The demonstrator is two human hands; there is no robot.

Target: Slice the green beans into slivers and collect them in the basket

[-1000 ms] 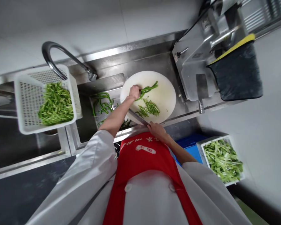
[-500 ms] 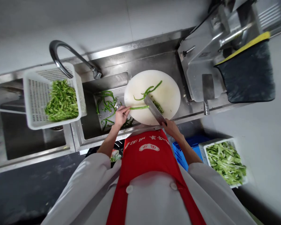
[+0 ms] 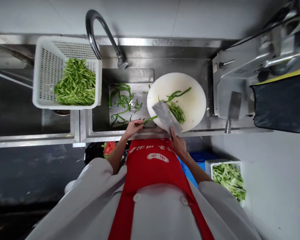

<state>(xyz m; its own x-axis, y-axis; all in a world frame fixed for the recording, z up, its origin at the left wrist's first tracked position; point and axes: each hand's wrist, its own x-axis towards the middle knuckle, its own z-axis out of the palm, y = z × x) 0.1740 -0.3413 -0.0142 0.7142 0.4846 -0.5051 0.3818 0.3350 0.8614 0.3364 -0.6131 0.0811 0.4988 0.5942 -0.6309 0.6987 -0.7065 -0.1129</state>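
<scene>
Along the pale, smooth wall [image 3: 140, 16] runs a stainless-steel counter [image 3: 190, 66], dull and streaked, with bright highlights on its raised edges. Over on the left, here's a white plastic basket [image 3: 50, 76], boxy, its sides pierced in a fine grid, heaped with thin green strips [image 3: 76, 85]. Next to it drops the square-cornered steel sink [image 3: 98, 121], where curly, glossy green pods [image 3: 123, 98] lie scattered around a round metal drain [image 3: 132, 104]. Right beside that, the white chopping board [image 3: 195, 103], a thick, smooth disc with a faint yellowish tinge. Down by the right side, a pale crate [image 3: 236, 163] brims with limp, leafy greens [image 3: 228, 180]. And on the board, the cleaver [image 3: 165, 115]: a wide, rectangular metal blade, broad face turned up, slanting across the near left part. Tucked along its right edge sits a small bundle of cut strips [image 3: 178, 113], with a few whole pods [image 3: 177, 95] just beyond.

Now the hands! The right hand [image 3: 178, 144] comes in from the near edge, fingers wrapped around the cleaver's handle, a finger stretched up towards the blade. The left hand [image 3: 134, 128], low over the sink's front rim, pinches the near end of a single slim pod [image 3: 150, 120], whose far tip points at the blade; whether they touch, I can't tell.
</scene>
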